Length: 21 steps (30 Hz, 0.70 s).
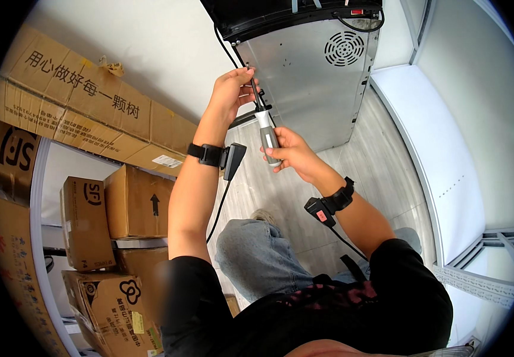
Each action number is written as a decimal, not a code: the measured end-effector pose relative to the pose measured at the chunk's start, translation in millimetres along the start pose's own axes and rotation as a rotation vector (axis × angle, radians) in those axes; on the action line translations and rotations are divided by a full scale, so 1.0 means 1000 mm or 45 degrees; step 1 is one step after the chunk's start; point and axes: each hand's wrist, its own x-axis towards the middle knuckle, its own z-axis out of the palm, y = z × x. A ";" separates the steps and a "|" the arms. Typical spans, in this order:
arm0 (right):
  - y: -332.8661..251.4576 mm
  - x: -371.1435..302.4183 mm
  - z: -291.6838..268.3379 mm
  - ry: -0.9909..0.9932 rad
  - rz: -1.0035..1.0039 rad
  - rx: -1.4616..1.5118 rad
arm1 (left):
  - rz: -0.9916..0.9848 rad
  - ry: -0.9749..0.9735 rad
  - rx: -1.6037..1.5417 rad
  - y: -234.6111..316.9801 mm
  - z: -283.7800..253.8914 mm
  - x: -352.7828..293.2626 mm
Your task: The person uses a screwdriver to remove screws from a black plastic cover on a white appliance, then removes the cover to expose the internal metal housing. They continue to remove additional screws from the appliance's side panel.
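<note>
Two bare hands are working at the lower left corner of a grey metal panel, the back of an appliance standing on the pale plank floor. The right hand is wrapping its grip firmly around the grey and white handle of a screwdriver, with the fingers curling over the lower part of the handle. The screwdriver is pointing up and slightly left, its dark shaft running toward the panel's edge. The left hand is reaching higher, its fingers pinching closed around the shaft near the tip, right beside the panel's corner; whether the tip is sitting on a screw cannot be told. A black cable is hanging down past the left hand along the panel's edge. A round vent grille is showing in the panel's upper right area.

Both wrists are wearing black straps, each carrying a small black device with a cable trailing down. Stacked cardboard boxes are standing to the person's left, well apart from the hands. A white cabinet is standing on the right.
</note>
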 end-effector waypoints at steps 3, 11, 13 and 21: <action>0.001 -0.007 -0.003 0.019 0.008 -0.008 | 0.043 -0.036 -0.029 -0.002 0.000 -0.007; 0.026 -0.013 -0.035 0.046 0.042 0.007 | 0.031 -0.024 -0.079 -0.045 -0.012 0.009; 0.041 -0.004 -0.037 0.112 0.096 0.046 | -0.018 -0.047 -0.178 -0.070 -0.023 0.024; 0.041 -0.002 -0.055 0.508 0.140 0.119 | -0.232 -0.422 -0.241 -0.114 0.007 0.090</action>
